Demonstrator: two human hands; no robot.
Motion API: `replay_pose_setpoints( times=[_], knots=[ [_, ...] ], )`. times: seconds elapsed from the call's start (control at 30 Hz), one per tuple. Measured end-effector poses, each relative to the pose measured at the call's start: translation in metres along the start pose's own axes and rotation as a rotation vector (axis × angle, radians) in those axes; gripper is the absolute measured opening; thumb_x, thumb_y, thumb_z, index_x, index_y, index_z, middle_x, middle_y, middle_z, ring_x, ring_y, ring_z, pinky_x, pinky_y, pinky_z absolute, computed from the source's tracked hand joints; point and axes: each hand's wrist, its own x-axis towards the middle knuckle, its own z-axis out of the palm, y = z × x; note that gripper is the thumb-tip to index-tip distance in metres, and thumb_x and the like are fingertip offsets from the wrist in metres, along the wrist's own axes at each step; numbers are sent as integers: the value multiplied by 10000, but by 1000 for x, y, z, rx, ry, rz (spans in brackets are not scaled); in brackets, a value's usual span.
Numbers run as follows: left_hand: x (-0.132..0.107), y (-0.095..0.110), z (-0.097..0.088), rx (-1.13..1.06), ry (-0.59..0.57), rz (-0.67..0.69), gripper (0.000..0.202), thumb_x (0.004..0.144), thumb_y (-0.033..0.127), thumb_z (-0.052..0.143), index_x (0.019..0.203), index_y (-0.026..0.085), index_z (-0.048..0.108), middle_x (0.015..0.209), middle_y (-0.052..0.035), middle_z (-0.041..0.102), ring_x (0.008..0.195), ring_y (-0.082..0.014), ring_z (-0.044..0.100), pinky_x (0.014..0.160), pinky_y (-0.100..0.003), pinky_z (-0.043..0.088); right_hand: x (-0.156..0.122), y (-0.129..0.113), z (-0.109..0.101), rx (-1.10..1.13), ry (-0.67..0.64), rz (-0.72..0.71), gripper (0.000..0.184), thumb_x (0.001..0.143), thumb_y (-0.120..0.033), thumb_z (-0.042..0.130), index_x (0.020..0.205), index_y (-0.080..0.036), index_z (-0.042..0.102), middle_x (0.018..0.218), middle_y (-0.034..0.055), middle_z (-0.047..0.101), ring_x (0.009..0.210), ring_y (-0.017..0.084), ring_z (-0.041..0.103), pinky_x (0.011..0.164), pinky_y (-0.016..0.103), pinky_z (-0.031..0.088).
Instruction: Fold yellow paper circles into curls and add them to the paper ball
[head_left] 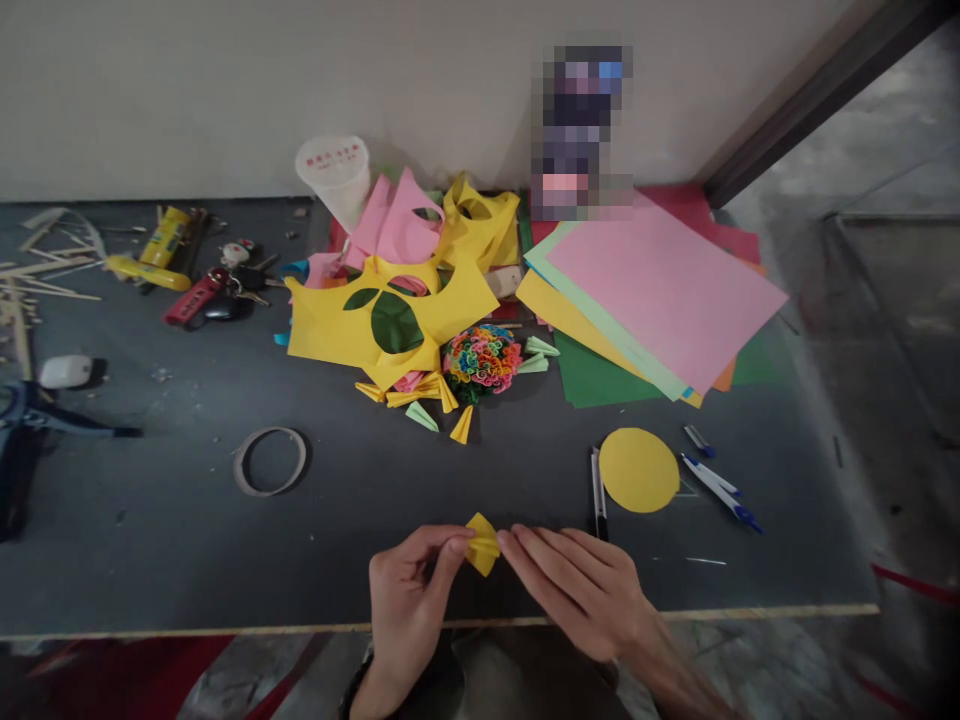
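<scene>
A small piece of pleated yellow paper (pixel 484 545) is held just above the table's front edge. My left hand (pixel 416 590) pinches its left side between thumb and forefinger. From the right, my right hand (pixel 577 585) has its fingers pressed together on the paper's other edge; its thumb is hidden. A yellow paper circle (pixel 640 470) lies beyond my right hand, beside a utility knife (pixel 597 485). Several folded yellow paper pieces (pixel 463 425) and green ones (pixel 422 416) lie around a cluster of colourful rolled-paper flowers (pixel 484 360).
Cut yellow sheets (pixel 322 325) and pink scraps (pixel 405 215) lie at the back, near a plastic cup (pixel 337 175). Stacked coloured paper (pixel 660 290) is at right, above a compass (pixel 720 490). A tape ring (pixel 271 461), keys (pixel 247 285) and a glue gun (pixel 30 420) lie left.
</scene>
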Motion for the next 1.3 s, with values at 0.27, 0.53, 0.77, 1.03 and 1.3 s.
replay_pose_setpoints(
  times=[0.27,0.53,0.77,1.03,1.3],
  knots=[
    [0,-26,-1,-320,21,-160,226,895,424,817,936,209,874,822,-54,878,711,-186,802,689,-221,638,-2,6,-4,105,206,332,309,961,-4,615,1185,-131,785,909,49,806,729,139,702,736,313,526],
    [4,-16,1,-357,-109,-124,294,780,383,926,963,164,857,820,-76,881,716,-200,828,682,-228,667,21,-15,0,245,162,352,256,1045,-308,713,1258,-173,757,917,11,813,673,132,715,678,307,524],
    [0,0,3,-273,-131,-26,87,792,265,917,865,228,887,778,-37,890,716,-164,841,710,-166,654,22,-16,6,279,106,351,186,1046,-233,720,1224,-188,750,934,-5,813,657,111,665,660,297,476],
    [1,6,3,-214,-119,69,57,817,290,896,868,266,889,761,-16,892,660,-166,843,654,-163,658,15,-13,5,153,70,224,329,1026,-271,761,1323,-138,721,947,-2,826,644,96,669,611,319,431],
    [-1,10,-1,-88,-111,170,44,842,310,881,862,272,884,706,5,871,641,-173,830,663,-198,668,12,-15,8,133,99,227,232,1011,-233,768,1235,-171,764,945,-8,835,667,89,696,646,294,479]
  ],
)
